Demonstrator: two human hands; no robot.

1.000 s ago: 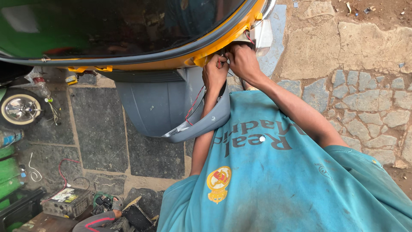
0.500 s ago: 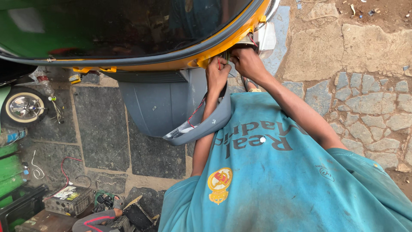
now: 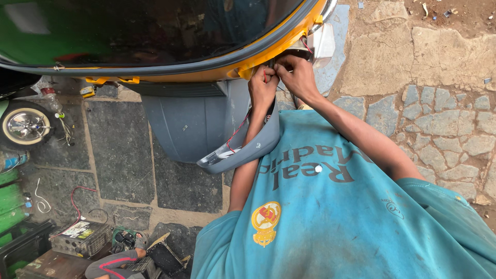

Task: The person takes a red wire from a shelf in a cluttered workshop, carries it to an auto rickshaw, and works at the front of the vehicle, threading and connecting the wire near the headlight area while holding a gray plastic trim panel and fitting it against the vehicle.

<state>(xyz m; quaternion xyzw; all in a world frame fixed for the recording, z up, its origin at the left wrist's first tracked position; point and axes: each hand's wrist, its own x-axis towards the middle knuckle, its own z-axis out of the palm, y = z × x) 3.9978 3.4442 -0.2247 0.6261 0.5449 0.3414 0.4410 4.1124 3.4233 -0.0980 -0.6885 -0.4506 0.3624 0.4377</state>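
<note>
Both hands (image 3: 281, 80) stay raised, pinching a red wire (image 3: 265, 76) under the yellow vehicle edge (image 3: 268, 51).

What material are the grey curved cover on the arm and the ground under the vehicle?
The grey curved cover looks like moulded plastic: smooth, thin-edged, with a dull sheen. The ground looks like rough stone paving, irregular slabs with gritty joints. The dark square slabs may be stone or concrete.

Soft, even daylight, sharp focus; glossy windshield (image 3: 144, 31) reflects, edges bend slightly.
</note>
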